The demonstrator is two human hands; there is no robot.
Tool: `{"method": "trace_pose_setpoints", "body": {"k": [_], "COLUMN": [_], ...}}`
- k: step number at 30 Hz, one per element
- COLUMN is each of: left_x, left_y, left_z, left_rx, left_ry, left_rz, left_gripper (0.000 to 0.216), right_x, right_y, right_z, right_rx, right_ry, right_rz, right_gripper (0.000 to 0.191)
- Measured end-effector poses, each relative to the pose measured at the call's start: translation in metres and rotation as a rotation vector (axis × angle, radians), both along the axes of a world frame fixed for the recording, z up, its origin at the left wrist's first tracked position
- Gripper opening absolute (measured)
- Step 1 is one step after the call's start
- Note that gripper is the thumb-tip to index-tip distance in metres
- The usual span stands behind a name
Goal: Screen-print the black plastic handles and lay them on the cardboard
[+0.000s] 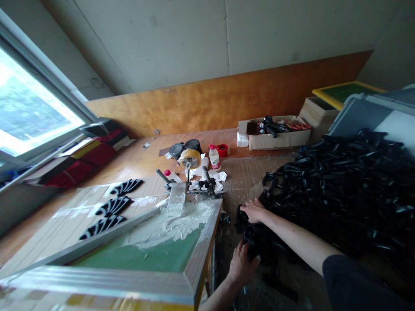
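At the left edge of a big heap of glossy black plastic parts (340,181), both of my hands are among the pieces. My right hand (254,211) reaches in from the right, its fingers curled over a dark black part (240,220). Closer to me, my left hand (242,262) has its fingers bent around black pieces, with the thumb toward the heap; the dark parts blend together, so their exact shape is hard to make out. Left of my hands lies a screen printing frame (203,255) with green mesh, white paste (175,224) and a metal block (177,196) on its far end.
Fanned black-and-white strips (113,206) lie on cardboard at left. Behind the frame stand a tape roll (190,158), a red-capped bottle (214,159), a red tape roll (223,150) and crumpled paper. A cardboard box (279,140) and a grey bin (353,110) sit farther back right.
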State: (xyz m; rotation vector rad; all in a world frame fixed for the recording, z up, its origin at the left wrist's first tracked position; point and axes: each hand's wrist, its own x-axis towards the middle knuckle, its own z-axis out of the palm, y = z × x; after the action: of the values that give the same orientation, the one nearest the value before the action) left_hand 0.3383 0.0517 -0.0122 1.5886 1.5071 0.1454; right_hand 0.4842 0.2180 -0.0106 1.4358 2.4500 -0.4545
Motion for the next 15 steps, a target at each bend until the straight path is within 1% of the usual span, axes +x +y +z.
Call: {"method": "trace_pose_setpoints", "body": {"k": [3, 6, 11, 13, 15], "left_x": [-0.004, -0.011, -0.032, -0.046, -0.064], "left_y": [-0.028, -0.048, -0.067, -0.071, -0.075], "left_z": [0.006, 0.014, 0.038, 0.051, 0.064], "left_rx": [-0.029, -0.019, 0.083, 0.131, 0.167], "left_ry": [-0.002, -0.015, -0.100, -0.160, -0.223], "left_rz": [-0.091, -0.135, -0.112, -0.095, -0.087], "left_gripper": [0.059, 0.051, 0.045, 0.039, 0.036], "right_x": [0.002, 0.010, 0.025, 0.030, 0.034], "right_y": [-0.032, -0.049, -0.063, -0.070, -0.079], "right_z": [0.003, 0.018, 0.051, 0.059, 0.062], "right_rx": [-0.008, -0.016, 0.032, 0.054, 0.080], "right_ry": [0.033, 0.094, 0.220, 0.293, 0.389], "right_rz": [0.058, 0.105, 0.165, 0.166, 0.108], "right_gripper": [0.043, 0.032, 0.035, 0.035, 0.034]}}
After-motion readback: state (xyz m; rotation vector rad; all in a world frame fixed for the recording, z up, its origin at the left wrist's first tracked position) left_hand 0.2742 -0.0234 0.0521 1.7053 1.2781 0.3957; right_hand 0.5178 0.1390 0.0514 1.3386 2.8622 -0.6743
